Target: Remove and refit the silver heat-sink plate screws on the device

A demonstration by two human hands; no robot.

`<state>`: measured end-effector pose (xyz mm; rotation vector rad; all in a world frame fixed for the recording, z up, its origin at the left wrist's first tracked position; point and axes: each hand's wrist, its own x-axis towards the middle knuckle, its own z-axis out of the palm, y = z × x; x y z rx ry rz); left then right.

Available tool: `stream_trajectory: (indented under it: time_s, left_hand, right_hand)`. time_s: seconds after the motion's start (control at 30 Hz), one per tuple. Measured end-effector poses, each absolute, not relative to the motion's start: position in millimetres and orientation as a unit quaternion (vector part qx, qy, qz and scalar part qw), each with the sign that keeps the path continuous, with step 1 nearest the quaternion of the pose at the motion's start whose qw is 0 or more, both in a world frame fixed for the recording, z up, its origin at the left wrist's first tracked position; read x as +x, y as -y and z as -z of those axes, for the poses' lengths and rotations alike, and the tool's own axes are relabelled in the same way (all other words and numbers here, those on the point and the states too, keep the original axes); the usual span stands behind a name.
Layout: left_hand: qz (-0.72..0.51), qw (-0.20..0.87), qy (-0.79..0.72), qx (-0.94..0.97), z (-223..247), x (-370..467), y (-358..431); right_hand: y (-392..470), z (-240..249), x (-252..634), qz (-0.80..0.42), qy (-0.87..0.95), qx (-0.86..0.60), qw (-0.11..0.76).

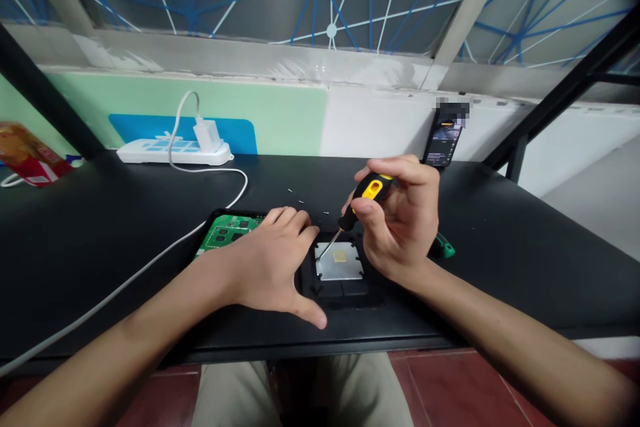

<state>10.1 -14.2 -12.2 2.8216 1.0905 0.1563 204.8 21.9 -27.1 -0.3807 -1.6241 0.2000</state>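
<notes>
My right hand (pixel 400 213) is closed round the black and yellow handle of a screwdriver (pixel 371 190). The screwdriver tilts down to the left, and its tip meets the left edge of a silver metal plate (pixel 333 271). A small beige square (pixel 340 256) sits in the middle of that plate, which is set in a black housing (pixel 345 295). Spread flat across the housing's left part is my left hand (pixel 273 257), thumb stretched toward me. Beyond its wrist a green circuit board (pixel 225 232) shows, partly covered by the hand. A green-handled tool (pixel 443 247) lies behind my right wrist.
Several tiny screws (pixel 326 213) lie behind the housing. A white power strip (pixel 175 152) with a plugged-in charger (pixel 207 135) stands at the back; its white cable (pixel 135 287) crosses the table's left side. A phone (pixel 443 137) leans on the wall. A red packet (pixel 33 153) sits far left.
</notes>
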Motion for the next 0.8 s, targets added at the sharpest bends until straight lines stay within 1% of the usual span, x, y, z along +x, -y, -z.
stream_trajectory:
  time_s: [0.13,0.37,0.47,0.67,0.8]
  left_hand:
    - [-0.062,0.066,-0.36,0.928,13.0,12.1,14.4]
    - [-0.046,0.055,-0.361,0.93,12.8,14.0,15.0]
    - [-0.059,0.053,-0.361,0.929,14.0,13.5,14.7]
    - [-0.065,0.063,-0.358,0.929,15.1,13.0,14.3]
    - [-0.058,0.06,-0.359,0.929,14.5,13.6,14.7]
  right_hand:
    - [-19.8,25.1,204.7,-0.096,0.724,-0.159,0.664]
    - [-20.5,24.0,205.5,-0.061,0.729,-0.167,0.661]
    - [-21.7,23.8,207.6,-0.055,0.728,-0.18,0.659]
    - [-21.6,24.9,207.4,-0.075,0.728,-0.168,0.66]
    - [-20.9,24.2,206.7,-0.064,0.724,-0.162,0.667]
